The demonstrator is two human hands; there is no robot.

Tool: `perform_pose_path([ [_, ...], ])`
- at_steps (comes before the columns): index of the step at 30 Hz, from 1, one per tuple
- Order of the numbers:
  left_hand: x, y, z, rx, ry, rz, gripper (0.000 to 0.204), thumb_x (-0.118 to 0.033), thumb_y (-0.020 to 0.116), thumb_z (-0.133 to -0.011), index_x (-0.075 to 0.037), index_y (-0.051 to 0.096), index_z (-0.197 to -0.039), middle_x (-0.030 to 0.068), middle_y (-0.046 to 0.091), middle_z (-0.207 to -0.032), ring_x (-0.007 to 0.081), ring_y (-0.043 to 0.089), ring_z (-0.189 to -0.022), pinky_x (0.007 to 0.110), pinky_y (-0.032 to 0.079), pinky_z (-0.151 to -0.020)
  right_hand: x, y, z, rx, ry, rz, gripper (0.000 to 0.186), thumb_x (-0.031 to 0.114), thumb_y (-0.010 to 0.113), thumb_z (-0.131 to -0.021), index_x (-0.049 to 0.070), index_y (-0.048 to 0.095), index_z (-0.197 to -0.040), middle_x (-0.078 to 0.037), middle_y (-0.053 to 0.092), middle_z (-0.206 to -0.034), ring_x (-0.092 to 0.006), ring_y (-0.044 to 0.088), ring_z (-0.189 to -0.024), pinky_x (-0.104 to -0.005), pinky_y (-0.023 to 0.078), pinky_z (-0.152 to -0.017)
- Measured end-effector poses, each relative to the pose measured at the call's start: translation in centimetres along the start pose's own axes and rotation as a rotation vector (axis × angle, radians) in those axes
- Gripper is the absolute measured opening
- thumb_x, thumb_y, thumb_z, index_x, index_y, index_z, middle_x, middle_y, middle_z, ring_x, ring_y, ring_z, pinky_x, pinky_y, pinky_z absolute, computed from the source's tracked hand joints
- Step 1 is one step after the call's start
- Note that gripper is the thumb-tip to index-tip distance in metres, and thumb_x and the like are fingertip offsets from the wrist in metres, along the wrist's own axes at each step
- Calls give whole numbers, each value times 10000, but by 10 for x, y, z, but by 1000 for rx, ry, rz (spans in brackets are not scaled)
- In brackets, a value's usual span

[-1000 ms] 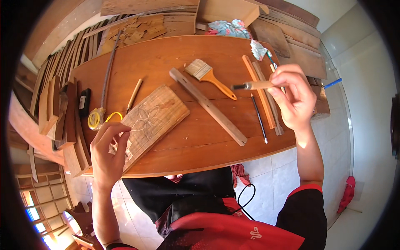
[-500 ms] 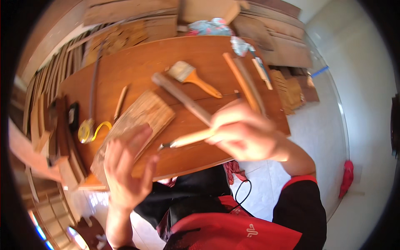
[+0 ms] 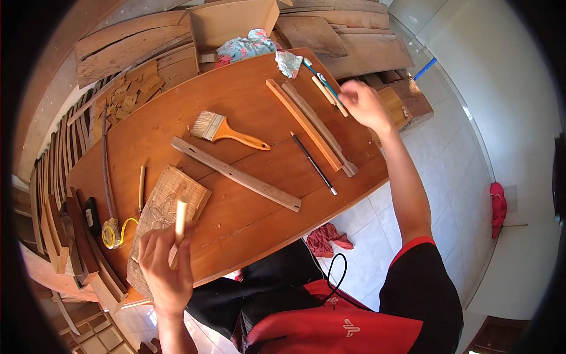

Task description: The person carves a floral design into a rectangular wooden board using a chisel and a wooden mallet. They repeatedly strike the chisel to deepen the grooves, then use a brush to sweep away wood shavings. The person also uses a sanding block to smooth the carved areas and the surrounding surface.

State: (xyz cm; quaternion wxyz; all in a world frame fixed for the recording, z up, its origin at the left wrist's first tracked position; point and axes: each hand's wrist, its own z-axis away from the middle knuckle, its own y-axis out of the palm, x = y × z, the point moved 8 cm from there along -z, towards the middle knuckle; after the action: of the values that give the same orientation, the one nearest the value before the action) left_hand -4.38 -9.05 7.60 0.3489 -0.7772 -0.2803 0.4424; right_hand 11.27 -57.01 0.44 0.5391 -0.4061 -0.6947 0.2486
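My left hand (image 3: 165, 265) is closed around a wood carving chisel (image 3: 181, 217), its pale round handle pointing up and its blade hidden. Just beyond the fingers lies a wooden board (image 3: 171, 192) carved with a flower-like pattern. My right hand (image 3: 365, 106) reaches to the table's far right edge, its fingers curled at the end of a slim teal-and-white toothbrush-like tool (image 3: 321, 76). Whether they grip it is hidden. Pale wooden-handled tools (image 3: 324, 91) lie beside that hand.
On the brown table (image 3: 236, 248) lie a paintbrush (image 3: 227, 131), a wooden strip (image 3: 236, 172), a black pencil (image 3: 313, 163), two long sticks (image 3: 309, 127), another pale-handled tool (image 3: 142, 186) and a yellow tape measure (image 3: 111, 233). Crumpled paper (image 3: 289, 64) sits at the far edge. Planks (image 3: 365, 50) are stacked behind.
The chisel has passed from my right hand to my left. My right hand has moved up and right to the far tools, uncovering the pencil. The view has shifted.
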Motion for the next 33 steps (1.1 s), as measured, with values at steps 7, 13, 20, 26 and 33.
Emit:
perform_pose_path([
  [7, 32, -9, 24, -41, -190, 13, 156, 15, 647, -915, -12, 723, -1048, 133, 717, -954, 309, 632, -887, 404, 474, -842, -40, 23, 33, 65, 288, 219, 281, 359, 781, -883, 101, 784, -993, -92, 771, -885, -277, 734, -842, -404, 565, -768],
  [13, 30, -15, 23, -55, -192, 1, 150, 0, 636, -925, -6, 721, -1049, 121, 752, -1005, 307, 673, -945, 401, 482, -890, -32, 12, 56, -126, 300, 141, 209, 280, 778, -899, 102, 786, -1009, -67, 770, -841, -229, 725, -738, -375, 562, -710],
  [20, 36, -13, 26, -59, -258, 44, 142, -35, 613, -959, 8, 721, -1043, 115, 765, -1025, 299, 687, -993, 404, 485, -921, -8, -3, 87, -236, 219, -98, 167, 160, 792, -905, 38, 766, -1017, -32, 713, -742, -96, 598, -633, -276, 494, -612],
  [26, 43, -13, 30, -48, -314, 102, 181, -76, 585, -1002, 25, 681, -1118, 127, 771, -1046, 268, 695, -1017, 404, 478, -970, 19, -11, 99, -285, 120, -230, 150, 71, 773, -922, 4, 738, -1052, 1, 703, -809, -41, 555, -686, -226, 460, -602],
  [33, 55, -16, 40, -104, -398, 334, 219, -148, 490, -1087, 9, 522, -1236, 152, 769, -1066, 189, 683, -1025, 351, 473, -945, 70, -12, 105, -264, -66, -371, 185, 44, 782, -915, 35, 727, -1091, 22, 707, -903, -8, 555, -732, -184, 398, -543],
])
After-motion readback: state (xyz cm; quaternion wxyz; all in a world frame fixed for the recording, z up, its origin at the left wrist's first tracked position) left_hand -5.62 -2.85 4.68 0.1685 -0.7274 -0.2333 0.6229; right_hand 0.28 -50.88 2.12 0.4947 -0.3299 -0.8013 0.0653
